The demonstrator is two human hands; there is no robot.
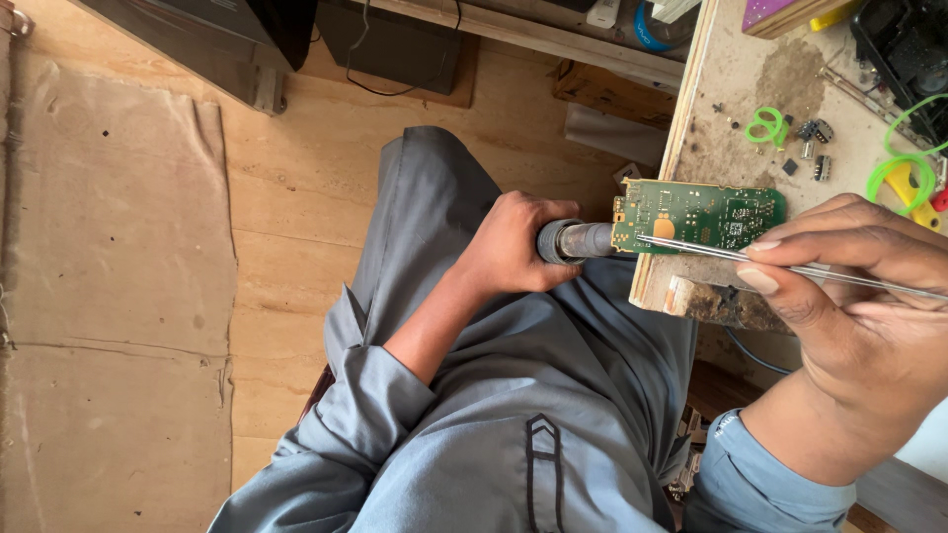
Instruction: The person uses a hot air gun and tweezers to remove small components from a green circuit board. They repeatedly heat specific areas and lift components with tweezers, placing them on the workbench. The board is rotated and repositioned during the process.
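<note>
A green circuit board (701,214) lies at the edge of a worn wooden workbench (726,79) on my right. My left hand (513,247) is shut on a grey cylindrical metal tool (578,240), whose end points at the board's left edge. My right hand (849,296) pinches thin metal tweezers (711,253). Their tips reach across the board's lower edge to its left corner, close to the tool's end. My grey-clothed lap lies below both hands.
Green wire loops (765,125), small dark chips (815,133) and a yellow tool (913,192) lie on the bench behind the board. Dark boxes with cables (395,39) stand on the wooden floor ahead. A cardboard sheet (118,296) covers the floor at left.
</note>
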